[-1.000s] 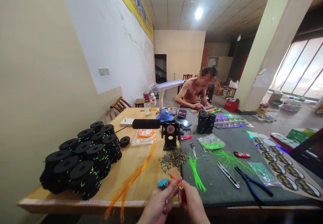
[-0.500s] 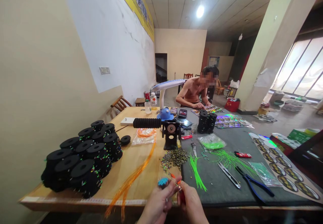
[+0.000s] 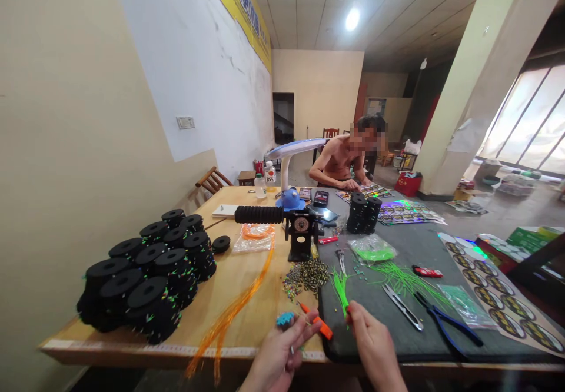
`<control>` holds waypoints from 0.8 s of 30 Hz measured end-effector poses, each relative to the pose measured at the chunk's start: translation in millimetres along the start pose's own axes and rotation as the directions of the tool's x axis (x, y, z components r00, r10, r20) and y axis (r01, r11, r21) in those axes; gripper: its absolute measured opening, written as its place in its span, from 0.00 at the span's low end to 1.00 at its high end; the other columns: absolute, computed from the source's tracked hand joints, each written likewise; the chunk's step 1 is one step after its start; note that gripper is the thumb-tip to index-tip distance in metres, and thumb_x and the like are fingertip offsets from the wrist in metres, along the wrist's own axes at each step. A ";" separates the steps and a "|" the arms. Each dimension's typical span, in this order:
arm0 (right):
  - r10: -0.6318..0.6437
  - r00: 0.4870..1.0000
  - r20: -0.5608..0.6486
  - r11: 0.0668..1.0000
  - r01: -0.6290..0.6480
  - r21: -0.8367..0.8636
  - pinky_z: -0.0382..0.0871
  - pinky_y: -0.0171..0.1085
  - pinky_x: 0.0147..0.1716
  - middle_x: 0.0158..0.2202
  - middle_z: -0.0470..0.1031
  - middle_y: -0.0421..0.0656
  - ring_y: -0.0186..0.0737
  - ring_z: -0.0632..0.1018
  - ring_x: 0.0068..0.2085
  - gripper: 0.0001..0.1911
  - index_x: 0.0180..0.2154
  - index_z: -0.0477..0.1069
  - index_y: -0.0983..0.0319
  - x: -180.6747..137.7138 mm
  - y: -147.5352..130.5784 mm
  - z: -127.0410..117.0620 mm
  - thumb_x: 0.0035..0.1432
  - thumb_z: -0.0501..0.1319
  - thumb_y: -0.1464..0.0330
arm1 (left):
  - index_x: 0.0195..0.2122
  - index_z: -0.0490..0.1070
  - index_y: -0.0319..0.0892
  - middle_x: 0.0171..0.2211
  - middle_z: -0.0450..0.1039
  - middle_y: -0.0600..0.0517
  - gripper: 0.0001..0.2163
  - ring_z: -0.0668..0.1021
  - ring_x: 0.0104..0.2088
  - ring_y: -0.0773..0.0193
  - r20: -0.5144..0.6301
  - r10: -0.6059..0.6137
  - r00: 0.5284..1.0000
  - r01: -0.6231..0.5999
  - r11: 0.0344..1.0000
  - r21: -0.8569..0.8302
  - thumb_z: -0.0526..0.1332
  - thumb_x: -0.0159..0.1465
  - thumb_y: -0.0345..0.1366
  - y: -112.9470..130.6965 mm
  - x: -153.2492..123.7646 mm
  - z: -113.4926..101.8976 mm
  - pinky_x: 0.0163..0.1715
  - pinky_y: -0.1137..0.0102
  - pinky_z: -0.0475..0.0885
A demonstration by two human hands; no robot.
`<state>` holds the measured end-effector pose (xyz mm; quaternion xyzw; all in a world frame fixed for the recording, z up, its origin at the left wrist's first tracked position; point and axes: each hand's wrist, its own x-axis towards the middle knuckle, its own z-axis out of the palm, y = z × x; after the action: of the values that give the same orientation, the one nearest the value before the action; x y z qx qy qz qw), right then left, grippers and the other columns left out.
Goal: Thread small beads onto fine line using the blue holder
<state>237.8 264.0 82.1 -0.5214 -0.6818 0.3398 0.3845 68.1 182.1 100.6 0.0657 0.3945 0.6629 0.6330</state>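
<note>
At the table's near edge my left hand [image 3: 279, 345] is closed, fingers curled, with a small thin pale piece showing at them that I cannot name. Just beyond its fingertips is an orange-handled tool [image 3: 325, 328] with a pointed tip; whether the fingers touch it is unclear. A small blue toothed piece [image 3: 285, 320] shows beside the thumb. To the right, my right hand [image 3: 375, 345] pinches at the lower end of a bundle of bright green strands [image 3: 339, 293]. A small red bit shows at its fingertips.
Black foam spools [image 3: 145, 292] stand stacked at left, near orange strands [image 3: 238, 304]. A black winding device [image 3: 301, 233] stands behind mixed beads [image 3: 309, 275]. Snips [image 3: 404, 308], blue-handled pliers [image 3: 445, 324] and sticker sheets [image 3: 481, 286] lie right. Another person [image 3: 342, 156] works across the table.
My right hand has moved right, away from my left hand, to the green strands. The orange-handled tool, partly hidden between my hands before, now shows more fully. My left hand has barely moved.
</note>
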 end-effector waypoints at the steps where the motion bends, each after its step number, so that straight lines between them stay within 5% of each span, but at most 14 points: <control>1: -0.057 0.997 -0.052 0.989 0.049 -0.140 0.57 0.35 0.24 0.20 0.70 0.41 0.39 0.69 0.24 0.32 0.22 0.67 0.58 4.6 5.5 -11.3 0.59 0.44 0.41 | 0.25 0.71 0.35 0.43 0.80 0.35 0.10 0.81 0.45 0.48 0.001 -0.006 1.000 0.006 1.000 -0.001 0.73 0.50 0.31 0.4 -0.6 -0.6 0.09 0.84 0.51; 5: -0.274 0.954 -0.123 0.795 0.153 -0.587 0.61 0.39 0.30 0.26 0.75 0.47 0.47 0.75 0.31 0.30 0.26 0.70 0.59 26.6 34.7 -41.8 0.63 0.42 0.47 | 0.25 0.73 0.34 0.43 0.80 0.35 0.08 0.82 0.42 0.53 0.001 -0.018 1.000 0.018 1.000 0.006 0.73 0.52 0.30 -0.9 -2.1 -3.1 0.09 0.85 0.52; 9: -0.413 0.901 -0.131 0.640 0.185 -0.746 0.65 0.44 0.34 0.33 0.78 0.52 0.52 0.76 0.35 0.28 0.34 0.76 0.62 37.0 56.4 -47.9 0.64 0.45 0.52 | 0.26 0.74 0.34 0.42 0.80 0.36 0.09 0.82 0.43 0.53 0.007 -0.024 1.000 0.024 1.000 0.017 0.73 0.51 0.31 -3.4 -4.7 -4.7 0.09 0.84 0.51; 14: -0.549 0.819 -0.168 0.741 0.385 -0.550 0.69 0.47 0.42 0.40 0.78 0.51 0.51 0.76 0.43 0.19 0.39 0.75 0.61 8.9 37.6 -33.5 0.63 0.53 0.55 | 0.26 0.74 0.35 0.45 0.79 0.35 0.10 0.80 0.47 0.49 0.027 -0.063 0.998 0.063 0.998 0.010 0.74 0.50 0.31 -4.9 -9.7 -7.1 0.10 0.84 0.51; 18: -0.635 0.773 -0.006 0.750 0.615 -0.243 0.71 0.41 0.41 0.38 0.78 0.46 0.45 0.77 0.41 0.08 0.42 0.73 0.57 -27.0 -0.8 -8.4 0.60 0.60 0.64 | 0.26 0.72 0.35 0.45 0.79 0.35 0.10 0.80 0.47 0.49 0.045 -0.085 0.995 0.087 0.995 -0.041 0.74 0.50 0.30 -6.0 -14.4 -7.5 0.11 0.84 0.50; 24: -0.669 0.741 0.059 0.738 0.671 -0.070 0.71 0.38 0.37 0.35 0.77 0.44 0.42 0.77 0.37 0.05 0.38 0.71 0.58 -43.4 -33.0 18.5 0.58 0.60 0.72 | 0.26 0.76 0.33 0.37 0.81 0.39 0.10 0.80 0.29 0.68 -0.023 -0.015 1.000 0.015 1.000 0.013 0.75 0.48 0.31 -8.5 -18.4 -7.9 0.10 0.85 0.50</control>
<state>213.7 213.2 94.4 -0.2527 -0.8433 0.1565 0.4478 73.7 161.3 97.6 0.0594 0.4066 0.6562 0.6329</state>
